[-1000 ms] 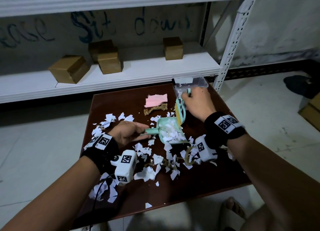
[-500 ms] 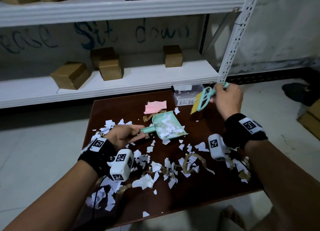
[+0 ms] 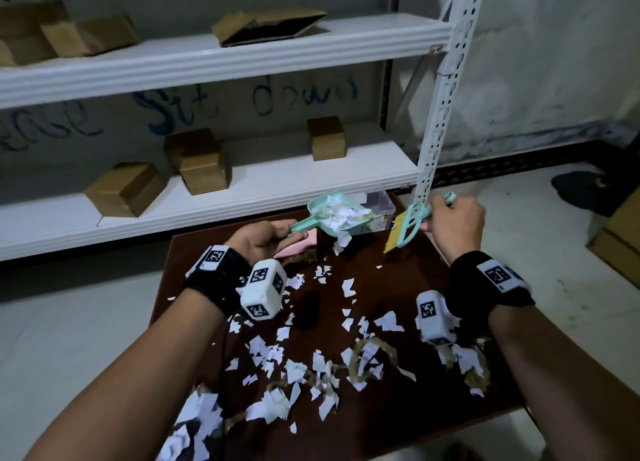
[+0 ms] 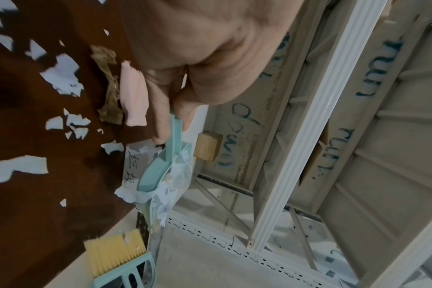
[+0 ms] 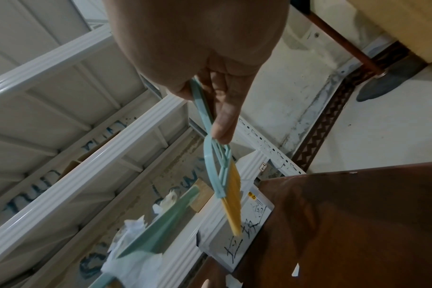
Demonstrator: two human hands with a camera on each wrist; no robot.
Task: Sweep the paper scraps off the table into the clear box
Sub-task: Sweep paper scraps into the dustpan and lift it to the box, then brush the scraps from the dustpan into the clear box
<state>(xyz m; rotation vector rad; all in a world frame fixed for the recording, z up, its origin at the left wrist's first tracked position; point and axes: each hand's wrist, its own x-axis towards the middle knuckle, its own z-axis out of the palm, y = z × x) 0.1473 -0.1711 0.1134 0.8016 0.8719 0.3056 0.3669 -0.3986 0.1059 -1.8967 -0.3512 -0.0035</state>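
Observation:
My left hand (image 3: 261, 237) grips the handle of a mint dustpan (image 3: 329, 214), which is lifted and tilted over the clear box (image 3: 381, 206) at the table's far edge. White paper scraps (image 3: 341, 214) fill the pan; one hangs off its lip. In the left wrist view the dustpan (image 4: 158, 171) points into the clear box (image 4: 131, 165). My right hand (image 3: 453, 223) holds a mint brush (image 3: 407, 230) with yellow bristles, raised just right of the box. The brush (image 5: 225, 175) hangs from my fingers above the labelled clear box (image 5: 244, 230). Several scraps (image 3: 311, 363) litter the dark brown table (image 3: 381, 415).
A pink sheet (image 3: 294, 247) and brown torn tape (image 3: 367, 353) lie among the scraps. A white metal shelf (image 3: 242, 183) with cardboard boxes stands right behind the table; its upright post (image 3: 436, 142) is close to my right hand. Another person's shoe (image 3: 585, 192) is on the floor, right.
My left hand has lifted the loaded dustpan from mid-table up to the clear box and tilted it. My right hand has stayed beside the box with the brush.

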